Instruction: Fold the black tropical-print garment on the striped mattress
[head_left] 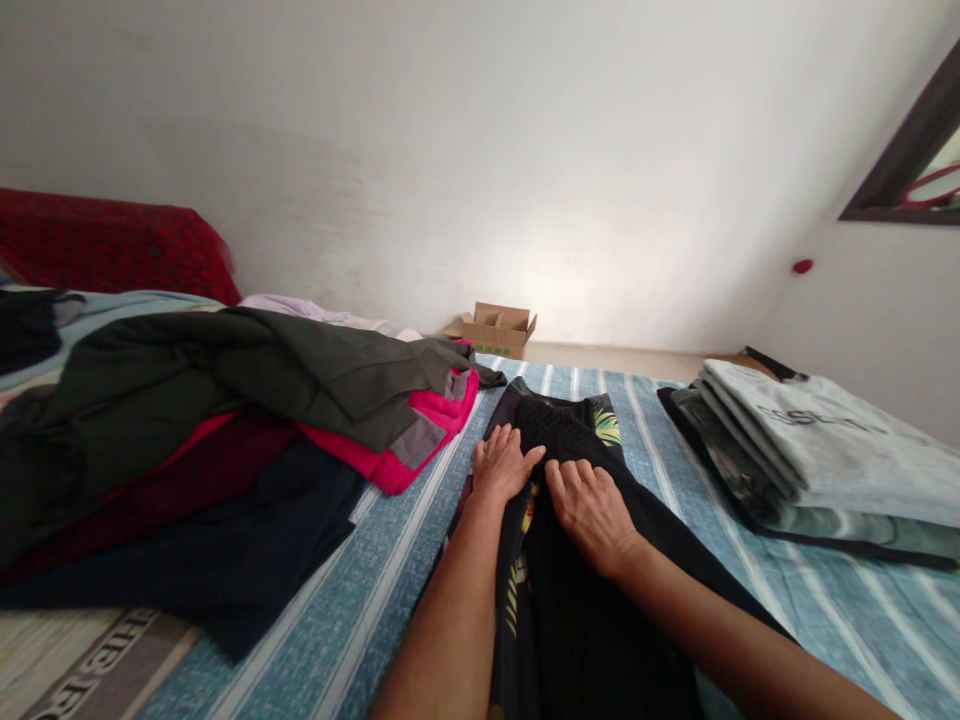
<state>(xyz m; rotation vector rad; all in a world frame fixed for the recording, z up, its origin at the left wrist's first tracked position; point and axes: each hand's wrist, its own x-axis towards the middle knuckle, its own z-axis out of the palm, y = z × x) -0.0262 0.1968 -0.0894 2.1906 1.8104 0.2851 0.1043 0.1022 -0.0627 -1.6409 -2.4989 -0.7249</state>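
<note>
Your forearms (pixel 450 620) reach up from the bottom of the view. Both hands rest open on a black garment (pixel 577 620), not clamped on it: your left grip (pixel 501 465) lies flat with its fingers spread, and your right grip (pixel 592 515) lies just beside it, slightly curved over the fabric. The garment lies lengthwise beneath them on a blue striped bedsheet (pixel 360 560). At 12 o'clock from your grips it shows a textured black panel (pixel 551 430), with a leaf print (pixel 607 425) at its edge.

At 9 o'clock, a heap of clothes holds a dark olive jacket (pixel 225 385) over a magenta-and-grey garment (pixel 420 430). At 3 o'clock sits a folded stack, with a pale grey printed top (pixel 825 440) above a camouflage-print garment (pixel 720 450). Farther off at 12 o'clock, an open cardboard box (pixel 495 330) stands past the bed's far edge, against a white wall (pixel 525 150). A red cloth (pixel 105 245) lies at 10 o'clock.
</note>
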